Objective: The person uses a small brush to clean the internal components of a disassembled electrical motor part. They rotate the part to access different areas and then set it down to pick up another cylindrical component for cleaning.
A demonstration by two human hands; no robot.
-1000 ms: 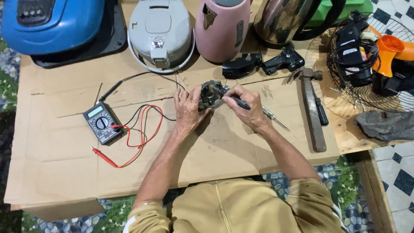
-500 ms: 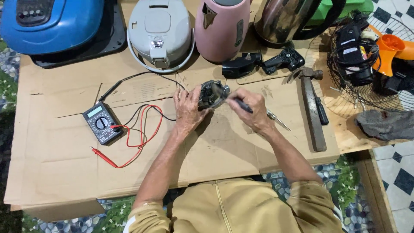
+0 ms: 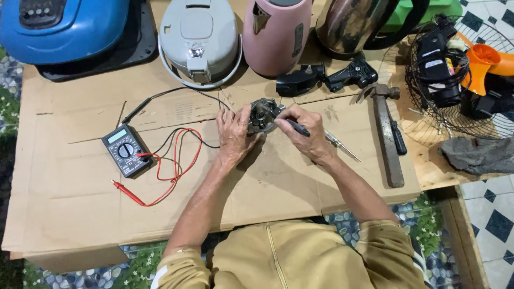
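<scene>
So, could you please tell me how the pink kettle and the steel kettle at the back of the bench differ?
The pink kettle has a matte pastel body; the steel kettle is shiny and mirrors its surroundings. The pink kettle shows a grey spout, while the steel kettle shows a black handle. Both stand upright side by side, cut off at the picture's top.

We note the small grey part (image 3: 262, 115) half hidden behind left hand (image 3: 233, 134); tool tip unclear. Blue appliance (image 3: 59, 24), pink kettle (image 3: 278, 32), steel kettle (image 3: 353, 21) cut off at top edge.
</scene>
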